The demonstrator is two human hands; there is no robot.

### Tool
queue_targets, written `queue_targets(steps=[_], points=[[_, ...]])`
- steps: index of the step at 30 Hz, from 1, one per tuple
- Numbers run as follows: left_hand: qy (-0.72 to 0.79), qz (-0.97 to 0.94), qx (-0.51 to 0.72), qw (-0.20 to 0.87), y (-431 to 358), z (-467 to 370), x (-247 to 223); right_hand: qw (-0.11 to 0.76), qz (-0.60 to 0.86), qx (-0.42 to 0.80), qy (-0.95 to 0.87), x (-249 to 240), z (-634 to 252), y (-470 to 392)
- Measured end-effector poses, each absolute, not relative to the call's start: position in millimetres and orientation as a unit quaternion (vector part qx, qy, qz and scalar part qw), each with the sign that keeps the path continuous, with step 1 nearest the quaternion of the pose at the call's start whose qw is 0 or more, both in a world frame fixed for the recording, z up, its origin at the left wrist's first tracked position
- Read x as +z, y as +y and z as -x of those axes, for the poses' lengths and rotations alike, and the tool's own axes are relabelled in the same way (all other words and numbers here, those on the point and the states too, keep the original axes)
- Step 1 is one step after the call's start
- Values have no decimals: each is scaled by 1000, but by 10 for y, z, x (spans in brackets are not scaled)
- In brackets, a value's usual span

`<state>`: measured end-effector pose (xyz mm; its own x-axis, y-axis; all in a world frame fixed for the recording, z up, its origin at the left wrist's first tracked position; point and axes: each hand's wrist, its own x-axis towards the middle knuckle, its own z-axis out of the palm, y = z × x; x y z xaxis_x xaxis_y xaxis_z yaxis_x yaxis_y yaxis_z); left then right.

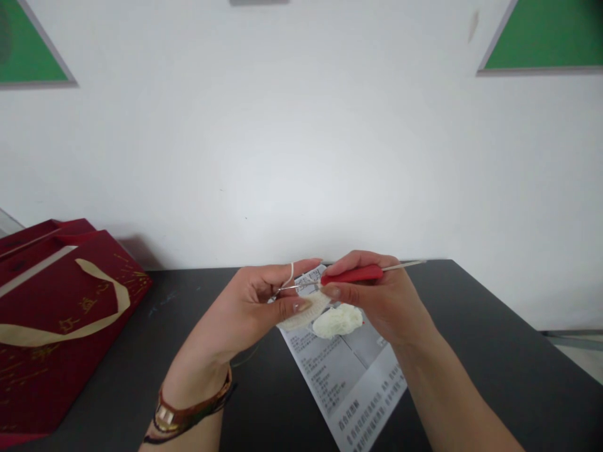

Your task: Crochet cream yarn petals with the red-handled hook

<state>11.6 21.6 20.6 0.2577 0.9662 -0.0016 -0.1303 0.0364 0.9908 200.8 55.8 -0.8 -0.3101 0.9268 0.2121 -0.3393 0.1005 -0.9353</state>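
Observation:
Between thumb and fingers, my left hand [264,301] pinches a cream crocheted piece [301,316], with a strand of yarn looped over its raised index finger. My right hand [377,289] is closed around the red handle of a crochet hook [353,275]. The hook's thin metal shaft points left, over the top edge of the crocheted piece and close to the left fingers. Whether its tip sits inside a stitch is too small to tell. Just below the hands lies a small bundle of cream yarn [338,321] on a printed sheet.
The printed sheet [339,389], with text and a code pattern, rests on the dark table [264,402]. Dark red gift bags [61,326] with a cream ribbon handle stand at the left. A white wall [301,144] rises behind the table's far edge.

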Motion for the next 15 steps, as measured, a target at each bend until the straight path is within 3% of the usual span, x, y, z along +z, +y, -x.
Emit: queue_targets(steps=[10,15], points=[[282,-585,449,614,329,94,100,488,237,699,-467,92,-2055,551],[262,-642,384,609,548,303,-55,453,239,718,-472,103,-2093,579]])
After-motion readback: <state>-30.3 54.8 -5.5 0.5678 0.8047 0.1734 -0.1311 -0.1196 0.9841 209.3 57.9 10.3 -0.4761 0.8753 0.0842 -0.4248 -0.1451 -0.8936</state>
